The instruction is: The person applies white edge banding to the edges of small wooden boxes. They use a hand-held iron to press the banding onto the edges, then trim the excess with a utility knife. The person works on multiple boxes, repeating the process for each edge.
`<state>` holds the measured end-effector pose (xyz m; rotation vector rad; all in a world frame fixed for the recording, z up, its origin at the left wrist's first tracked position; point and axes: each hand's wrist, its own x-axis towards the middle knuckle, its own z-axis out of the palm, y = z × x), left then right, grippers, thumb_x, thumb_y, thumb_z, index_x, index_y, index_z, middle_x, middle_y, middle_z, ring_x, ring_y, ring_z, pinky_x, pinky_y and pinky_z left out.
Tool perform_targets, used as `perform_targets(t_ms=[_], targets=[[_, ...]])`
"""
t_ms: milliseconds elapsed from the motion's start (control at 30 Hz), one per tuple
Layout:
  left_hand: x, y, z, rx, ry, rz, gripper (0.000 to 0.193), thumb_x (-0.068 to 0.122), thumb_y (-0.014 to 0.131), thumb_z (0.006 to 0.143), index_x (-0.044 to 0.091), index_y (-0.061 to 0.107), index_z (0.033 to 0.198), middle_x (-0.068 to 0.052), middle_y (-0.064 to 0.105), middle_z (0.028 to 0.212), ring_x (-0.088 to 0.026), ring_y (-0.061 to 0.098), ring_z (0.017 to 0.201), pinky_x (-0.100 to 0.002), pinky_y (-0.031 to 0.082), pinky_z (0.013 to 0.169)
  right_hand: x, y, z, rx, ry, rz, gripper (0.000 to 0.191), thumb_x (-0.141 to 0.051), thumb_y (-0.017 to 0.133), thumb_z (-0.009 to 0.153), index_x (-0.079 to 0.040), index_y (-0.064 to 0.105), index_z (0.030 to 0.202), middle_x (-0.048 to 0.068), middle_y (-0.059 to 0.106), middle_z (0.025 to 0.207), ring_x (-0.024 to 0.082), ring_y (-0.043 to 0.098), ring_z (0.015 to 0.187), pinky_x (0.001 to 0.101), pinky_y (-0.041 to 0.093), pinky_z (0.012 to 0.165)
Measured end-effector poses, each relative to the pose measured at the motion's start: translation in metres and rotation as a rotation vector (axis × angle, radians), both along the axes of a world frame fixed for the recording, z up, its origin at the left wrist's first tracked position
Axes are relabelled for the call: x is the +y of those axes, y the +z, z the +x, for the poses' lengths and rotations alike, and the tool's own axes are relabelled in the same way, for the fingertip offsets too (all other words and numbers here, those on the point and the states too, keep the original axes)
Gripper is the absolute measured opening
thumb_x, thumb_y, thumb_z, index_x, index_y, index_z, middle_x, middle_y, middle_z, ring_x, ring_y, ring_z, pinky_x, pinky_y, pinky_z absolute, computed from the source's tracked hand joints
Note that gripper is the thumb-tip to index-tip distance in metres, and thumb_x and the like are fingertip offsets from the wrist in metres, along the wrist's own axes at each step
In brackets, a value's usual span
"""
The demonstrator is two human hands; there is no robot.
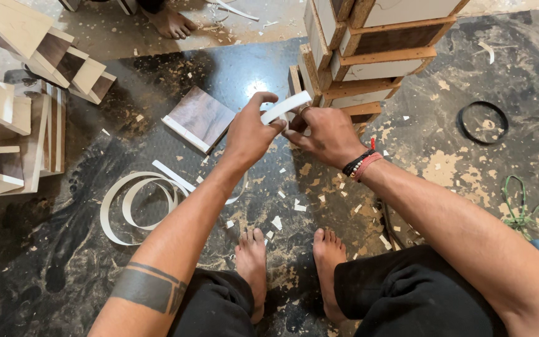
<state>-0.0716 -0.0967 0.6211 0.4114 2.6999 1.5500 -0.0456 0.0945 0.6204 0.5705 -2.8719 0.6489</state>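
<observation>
Head view: both hands pinch a white edge-banding strip [286, 107], left hand [251, 132] on top, right hand [322, 134] steadying beneath, at twelve o'clock before the stacked wooden boxes [369, 56]; loose coils [138, 203] lie at nine o'clock.

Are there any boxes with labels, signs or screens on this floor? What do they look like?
No packages, labels, signs or screens show here.
White strip: a flat band held between the left hand and right hand.
Wood boards: a brown and white stack behind the hands.
Loose white strip: curled in loops on the dark floor, left.
Black ring: on the floor, right.
</observation>
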Motion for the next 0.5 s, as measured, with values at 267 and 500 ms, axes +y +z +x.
perform_targets(t_ms=[267,500], targets=[[0.003,0.012,0.009,-0.005,-0.032,-0.162,0.039,0.026,0.073,0.087,0.021,0.068,0.125,-0.013,0.078,0.09,-0.033,0.075,0.087,-0.045,0.054,0.076,0.002,-0.009,-0.003,0.008,-0.008,0.009,0.025,-0.03,0.075,0.088,-0.005,0.075,0.096,0.012,0.078,0.089,0.03,0.074,0.08,0.0441,0.057,0.074],[0.001,0.012,0.007,-0.012,-0.068,-0.118,0.042,0.025,0.075,0.086,0.015,0.067,0.126,-0.014,0.077,0.084,-0.026,0.073,0.071,-0.042,0.053,0.069,0.003,-0.007,-0.004,0.041,-0.027,-0.005,0.025,-0.031,0.077,0.091,-0.006,0.076,0.095,0.013,0.077,0.089,0.03,0.074,0.08,0.043,0.057,0.072]])
